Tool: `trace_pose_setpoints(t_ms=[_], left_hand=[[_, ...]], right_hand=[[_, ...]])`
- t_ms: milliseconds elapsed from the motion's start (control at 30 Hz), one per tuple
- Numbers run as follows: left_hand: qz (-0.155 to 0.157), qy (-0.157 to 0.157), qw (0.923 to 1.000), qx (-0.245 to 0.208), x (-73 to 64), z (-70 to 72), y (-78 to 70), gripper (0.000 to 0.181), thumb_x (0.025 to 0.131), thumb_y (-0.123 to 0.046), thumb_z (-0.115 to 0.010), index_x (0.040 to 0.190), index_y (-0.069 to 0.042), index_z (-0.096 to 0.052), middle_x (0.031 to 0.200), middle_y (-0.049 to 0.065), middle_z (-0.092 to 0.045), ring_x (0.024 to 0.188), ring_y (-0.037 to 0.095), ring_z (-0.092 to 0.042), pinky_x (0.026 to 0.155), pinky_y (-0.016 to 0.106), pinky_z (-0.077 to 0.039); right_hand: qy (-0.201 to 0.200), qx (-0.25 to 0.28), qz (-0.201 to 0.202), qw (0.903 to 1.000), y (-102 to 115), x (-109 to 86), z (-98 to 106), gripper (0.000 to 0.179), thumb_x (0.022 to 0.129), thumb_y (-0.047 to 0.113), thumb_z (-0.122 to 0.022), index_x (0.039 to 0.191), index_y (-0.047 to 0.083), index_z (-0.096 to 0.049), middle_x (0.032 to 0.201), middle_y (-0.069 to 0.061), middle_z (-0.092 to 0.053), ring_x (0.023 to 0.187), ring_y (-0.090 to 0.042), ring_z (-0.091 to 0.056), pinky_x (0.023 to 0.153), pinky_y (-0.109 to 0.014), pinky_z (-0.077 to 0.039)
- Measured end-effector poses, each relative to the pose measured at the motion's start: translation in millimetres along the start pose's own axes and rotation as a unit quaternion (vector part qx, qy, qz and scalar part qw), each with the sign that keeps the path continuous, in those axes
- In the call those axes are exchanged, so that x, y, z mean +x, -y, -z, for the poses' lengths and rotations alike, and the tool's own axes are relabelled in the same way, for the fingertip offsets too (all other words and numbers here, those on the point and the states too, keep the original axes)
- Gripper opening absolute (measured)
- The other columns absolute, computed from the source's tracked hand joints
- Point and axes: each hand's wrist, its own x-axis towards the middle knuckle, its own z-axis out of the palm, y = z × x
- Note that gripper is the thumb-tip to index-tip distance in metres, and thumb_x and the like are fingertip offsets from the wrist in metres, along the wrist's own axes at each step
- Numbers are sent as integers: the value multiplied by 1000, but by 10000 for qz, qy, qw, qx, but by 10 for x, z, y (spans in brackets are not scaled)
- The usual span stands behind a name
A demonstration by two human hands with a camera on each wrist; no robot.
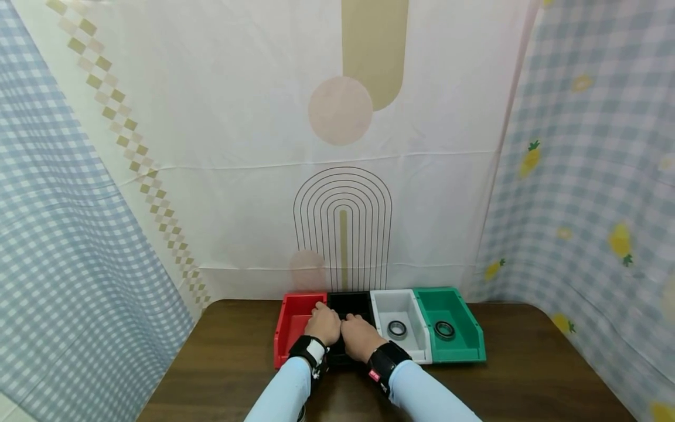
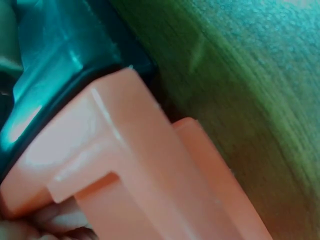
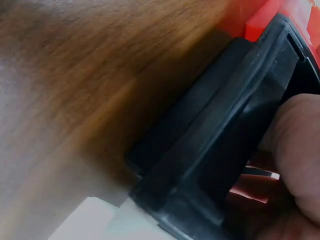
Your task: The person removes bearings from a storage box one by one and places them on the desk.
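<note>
I judge sorting underway: left hand (image 1: 323,324) and right hand (image 1: 361,338) at black bin (image 1: 350,301), openness and hold unclear; gentle placing likely next.

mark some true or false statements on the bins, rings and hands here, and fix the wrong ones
1. From left to right stand the red bin, black bin, white bin and green bin. True.
2. A pale ring lies in the white bin. True.
3. The green bin has nothing in it. False: a dark ring lies in it.
4. Both hands are over the green bin. False: the right hand is at the black bin and the left hand is where the red and black bins meet.
5. The sleeves are light blue. True.
</note>
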Motion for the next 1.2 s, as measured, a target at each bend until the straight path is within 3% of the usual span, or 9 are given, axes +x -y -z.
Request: trace_pose_setpoints(t_ms=[133, 333, 633, 800, 933, 1033, 1200], left_hand=[[-76, 28, 9999, -67, -21, 16, 28, 57, 110, -29, -39, 140, 18, -43, 126, 36, -63, 98, 51, -71, 87, 62, -58], [-65, -24, 9992, -399, -92, 112, -1, 51, 109, -29, -41, 133, 16, -47, 122, 36, -62, 97, 53, -68, 85, 63, -57], [-30, 54, 9987, -501, -421, 443, -382, 45, 109, -20, -45, 131, 19, -46, 122, 39, -61, 101, 58, -67, 90, 69, -54], [-3, 10, 9990, -457, -451, 482, -395, 46, 110, -20, -44, 134, 19, -45, 124, 38, -61, 103, 57, -67, 92, 68, -55], [-96, -51, 9989, -446, -332, 361, -247, 50, 109, -24, -41, 135, 18, -46, 123, 38, -62, 98, 54, -68, 89, 67, -55], [-117, -105, 9990, -417, -183, 190, -97, 50, 109, -27, -41, 132, 17, -47, 121, 36, -63, 94, 52, -69, 86, 64, -56], [-157, -120, 9987, -471, -95, 86, -39, 51, 110, -28, -40, 133, 17, -46, 121, 37, -62, 93, 53, -68, 86, 64, -57]], right_hand=[[253, 97, -196, 9994, 22, 19, -19, 8, 91, 7, -77, 99, 5, -77, 107, -12, -72, 95, -30, -69, 86, -40, -62], [321, 111, -258, 9991, 34, 75, -58, 4, 90, 8, -78, 92, 5, -77, 104, -12, -74, 92, -27, -72, 87, -38, -61], [-84, 197, -402, 9990, -4, 87, -122, 7, 91, 2, -78, 85, 6, -75, 92, -10, -77, 85, -26, -74, 80, -37, -62], [-313, 196, -396, 9985, 22, 79, -153, 7, 93, 2, -76, 87, 6, -75, 89, -10, -76, 83, -26, -73, 77, -37, -62], [-415, 204, -443, 9979, 54, 70, -187, 7, 94, 3, -74, 87, 5, -75, 88, -10, -75, 83, -26, -73, 77, -38, -62], [-441, 247, -481, 9976, 70, 59, -180, 9, 95, 3, -73, 86, 5, -75, 87, -11, -75, 83, -27, -73, 76, -38, -62], [-493, 236, -503, 9972, 74, 47, -136, 10, 95, 2, -72, 86, 5, -75, 86, -11, -75, 82, -26, -73, 75, -38, -62]])
